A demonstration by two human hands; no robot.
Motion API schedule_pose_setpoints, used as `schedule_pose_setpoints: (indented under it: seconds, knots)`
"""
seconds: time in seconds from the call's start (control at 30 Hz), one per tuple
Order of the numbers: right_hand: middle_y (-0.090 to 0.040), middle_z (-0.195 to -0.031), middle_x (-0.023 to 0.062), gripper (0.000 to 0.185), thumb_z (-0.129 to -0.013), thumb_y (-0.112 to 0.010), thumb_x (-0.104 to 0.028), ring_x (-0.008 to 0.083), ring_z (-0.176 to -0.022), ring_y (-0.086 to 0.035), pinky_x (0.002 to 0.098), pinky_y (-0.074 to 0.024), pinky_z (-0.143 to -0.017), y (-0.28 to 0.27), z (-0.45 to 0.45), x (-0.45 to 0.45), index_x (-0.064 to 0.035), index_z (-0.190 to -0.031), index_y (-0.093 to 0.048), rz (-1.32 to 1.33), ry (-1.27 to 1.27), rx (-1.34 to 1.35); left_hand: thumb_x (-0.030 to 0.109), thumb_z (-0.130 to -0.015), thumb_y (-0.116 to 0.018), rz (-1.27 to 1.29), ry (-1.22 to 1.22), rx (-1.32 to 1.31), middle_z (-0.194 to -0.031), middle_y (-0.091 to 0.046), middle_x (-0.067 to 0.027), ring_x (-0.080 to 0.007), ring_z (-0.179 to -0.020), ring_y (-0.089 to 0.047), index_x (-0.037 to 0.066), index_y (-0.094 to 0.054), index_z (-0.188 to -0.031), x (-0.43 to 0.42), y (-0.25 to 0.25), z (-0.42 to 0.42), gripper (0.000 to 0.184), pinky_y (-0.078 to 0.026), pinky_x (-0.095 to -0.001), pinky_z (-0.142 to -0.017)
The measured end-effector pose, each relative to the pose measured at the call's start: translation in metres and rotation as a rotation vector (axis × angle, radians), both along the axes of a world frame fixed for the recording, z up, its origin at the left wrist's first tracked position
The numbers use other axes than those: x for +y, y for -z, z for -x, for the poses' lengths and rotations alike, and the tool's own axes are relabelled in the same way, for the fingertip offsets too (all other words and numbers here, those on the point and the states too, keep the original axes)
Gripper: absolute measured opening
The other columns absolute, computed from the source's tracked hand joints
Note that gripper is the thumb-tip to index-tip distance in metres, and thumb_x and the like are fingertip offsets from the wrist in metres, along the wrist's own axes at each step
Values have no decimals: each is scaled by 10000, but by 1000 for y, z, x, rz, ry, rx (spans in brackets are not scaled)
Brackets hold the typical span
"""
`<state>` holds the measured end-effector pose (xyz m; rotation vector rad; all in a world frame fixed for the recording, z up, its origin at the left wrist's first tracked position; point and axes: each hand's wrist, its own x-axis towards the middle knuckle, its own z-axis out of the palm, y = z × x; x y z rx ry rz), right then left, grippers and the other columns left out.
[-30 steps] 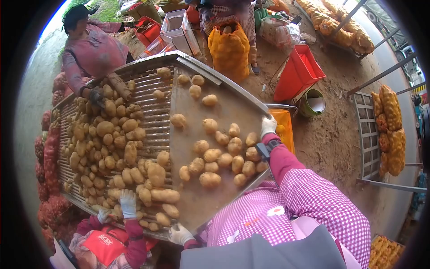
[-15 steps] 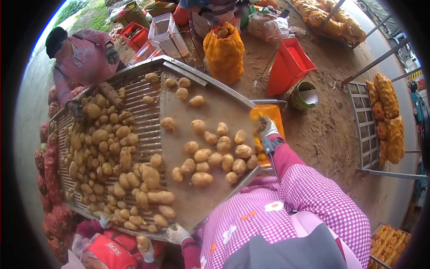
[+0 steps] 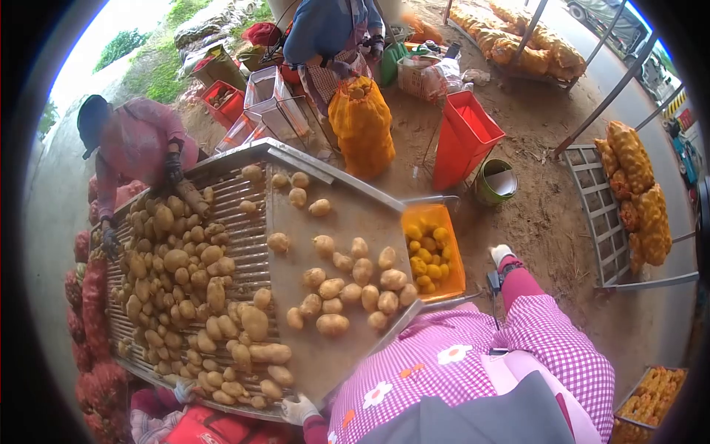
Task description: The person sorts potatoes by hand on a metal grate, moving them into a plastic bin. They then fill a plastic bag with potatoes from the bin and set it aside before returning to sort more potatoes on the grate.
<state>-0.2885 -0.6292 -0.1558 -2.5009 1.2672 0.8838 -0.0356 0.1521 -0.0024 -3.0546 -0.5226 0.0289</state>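
Note:
My left hand (image 3: 299, 408), in a pale glove, holds the near rim of the metal sorting table (image 3: 325, 370), beside a potato (image 3: 271, 388). My right hand (image 3: 501, 254), also gloved, is out over the dirt, right of an orange container (image 3: 455, 251) with potatoes (image 3: 429, 259) inside. It touches neither; its fingers are too small and blurred to read. Several loose potatoes (image 3: 333, 324) lie on the table's smooth part, and a big heap (image 3: 177, 259) covers the slatted part (image 3: 248, 222).
A co-worker (image 3: 140, 140) leans over the far left of the slats; another (image 3: 333, 37) stands behind a filled orange sack (image 3: 361, 126). A third person's gloved hand (image 3: 183, 391) is at the lower-left rim. A red bin (image 3: 466, 140), green bucket (image 3: 497, 181) and metal rack (image 3: 595, 214) stand right.
My right hand has gone from the table corner, past the orange container, out to the right. My left hand stays at the rim. The view has shifted, and the lower co-worker's potato-holding hand is out of sight.

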Motion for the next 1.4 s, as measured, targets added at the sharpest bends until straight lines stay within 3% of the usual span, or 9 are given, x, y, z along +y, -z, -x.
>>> schedule_pose_setpoints:
  seconds: [0.07, 0.17, 0.33, 0.43, 0.53, 0.87, 1.0, 1.13, 1.4]
  knots:
    - [-661, -1340, 207, 566, -1004, -523, -553, 393, -1293, -604, 502, -491, -1075, 83, 58, -5, -95, -1261, -733, -80, 346, 28, 347, -764, -840, -3, -7, 1, -1019, -724, -128, -339, -1078, -655, 76, -685, -980, -4, -1, 1, 380, -419, -479, -1077]
    - [-677, -1324, 191, 550, -1026, -477, -540, 375, -1291, -613, 496, -495, -1071, 2, 79, 43, -119, -1264, -738, -148, 188, 178, 364, -753, -850, -33, -60, -37, -1001, -718, -121, -342, -1062, -653, 85, -671, -990, 0, 13, 2, 408, -421, -477, -1071]
    - [-670, -1351, 204, 592, -1028, -493, -568, 371, -1328, -588, 464, -477, -1104, 27, 100, 22, -95, -1311, -710, -156, 176, 209, 394, -777, -852, 57, -91, 8, -1054, -684, -141, -344, -1065, -638, 104, -656, -1013, 22, 37, 1, 422, -478, -470, -974]
    - [-542, -1537, 180, 641, -1009, -537, -572, 385, -1382, -549, 492, -459, -1134, 24, 91, -13, -132, -1472, -594, -22, 659, 175, 413, -753, -860, 15, -85, 21, -1067, -691, -113, -331, -1091, -638, 121, -664, -1012, 1, 16, 1, 437, -452, -462, -1007]
    - [-339, -1694, 131, 817, -941, -673, -565, 391, -1453, -482, 536, -439, -1160, -171, 2, 52, -201, -1618, -395, 182, 875, 69, 405, -756, -854, 75, -134, 10, -1106, -684, -128, -343, -1116, -631, 98, -659, -1020, -6, 9, 0, 449, -430, -479, -1048]
    - [-608, -1377, 239, 531, -938, -732, -337, 409, -1297, -577, 448, -472, -1098, -144, -183, 82, -8, -1342, -631, 68, 215, -859, 377, -743, -855, 134, -172, -50, -1155, -673, -184, -411, -1244, -555, 42, -665, -1045, -7, 10, 4, 489, -377, -510, -1151]
    - [-564, -1444, 238, 690, -952, -695, -444, 400, -1348, -546, 448, -440, -1138, -156, -264, 113, 6, -1447, -527, -73, -54, -868, 388, -731, -866, 117, -166, -60, -1133, -682, -176, -402, -1219, -576, 43, -669, -1042, 0, 20, 5, 505, -383, -505, -1146]
    - [-529, -1491, 275, 710, -992, -645, -453, 403, -1377, -534, 454, -436, -1139, -162, -306, 143, -2, -1503, -443, -131, 147, -677, 397, -726, -869, 112, -167, -65, -1116, -692, -166, -378, -1197, -597, 43, -678, -1036, 0, 18, 4, 508, -383, -507, -1145]
    - [-753, -1052, 240, 307, -982, -590, -237, 426, -1017, -733, 513, -565, -894, -150, -324, 121, -22, -1201, -617, 78, -19, -478, 359, -723, -874, 169, -177, -78, -1053, -703, -135, -359, -1119, -625, 71, -690, -939, -19, -7, 4, 405, -398, -489, -1115]
